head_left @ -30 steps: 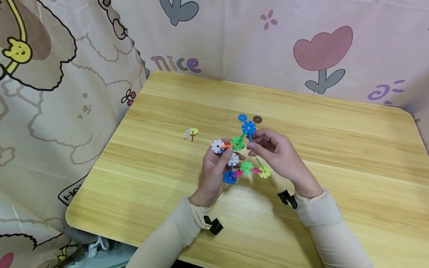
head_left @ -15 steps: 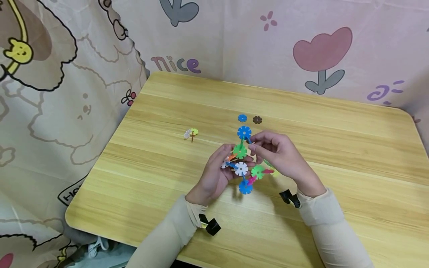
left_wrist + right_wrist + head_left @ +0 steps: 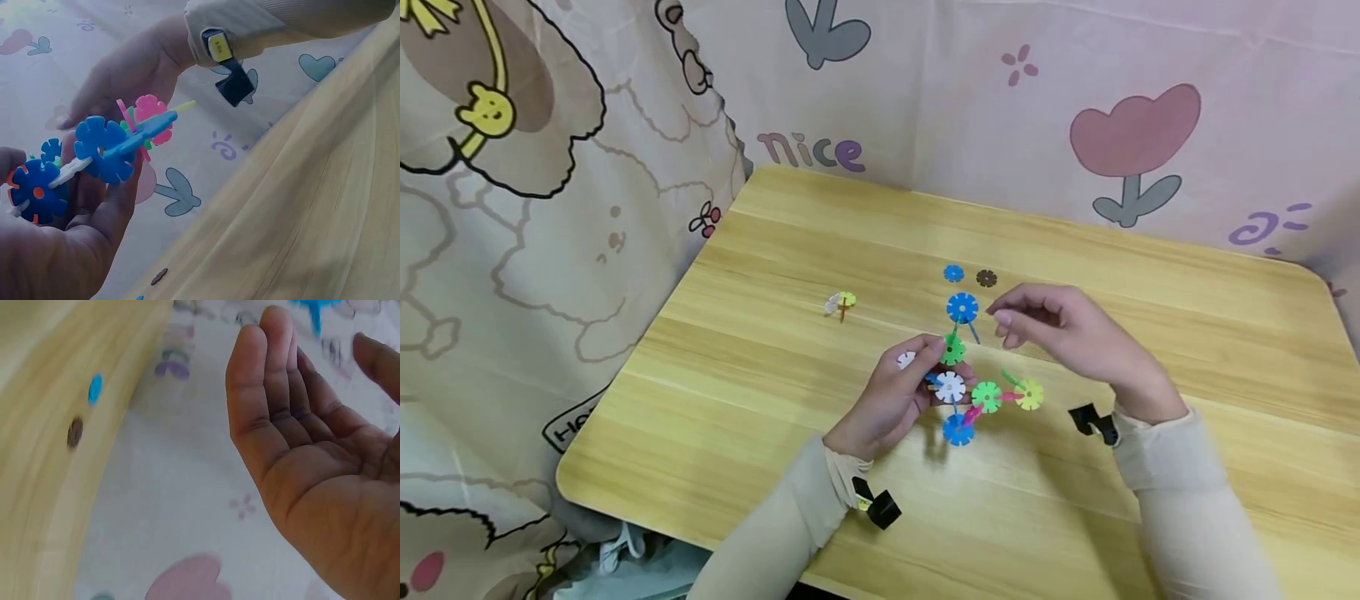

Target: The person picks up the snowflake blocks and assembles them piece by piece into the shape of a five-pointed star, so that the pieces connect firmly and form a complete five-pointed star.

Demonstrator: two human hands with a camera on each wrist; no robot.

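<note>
My left hand (image 3: 895, 400) grips a model of interlocked plastic snowflake discs (image 3: 966, 375) above the wooden table (image 3: 775, 400): blue, green, white, yellow and pink discs. In the left wrist view the blue discs (image 3: 100, 150) sit against my fingers (image 3: 119, 200). My right hand (image 3: 1060, 325) hovers just right of the model's top blue disc (image 3: 962, 307), fingers relaxed and holding nothing. The right wrist view shows its bare palm (image 3: 312, 462).
A loose blue disc (image 3: 953, 272) and a brown disc (image 3: 986, 278) lie beyond the model. A small white and yellow disc cluster (image 3: 841, 303) lies to the left. Patterned cloth (image 3: 550, 208) surrounds the table on the left and back.
My right hand has let go of the model and pulled away to the right. The left hand turned the model and lowered it a little.
</note>
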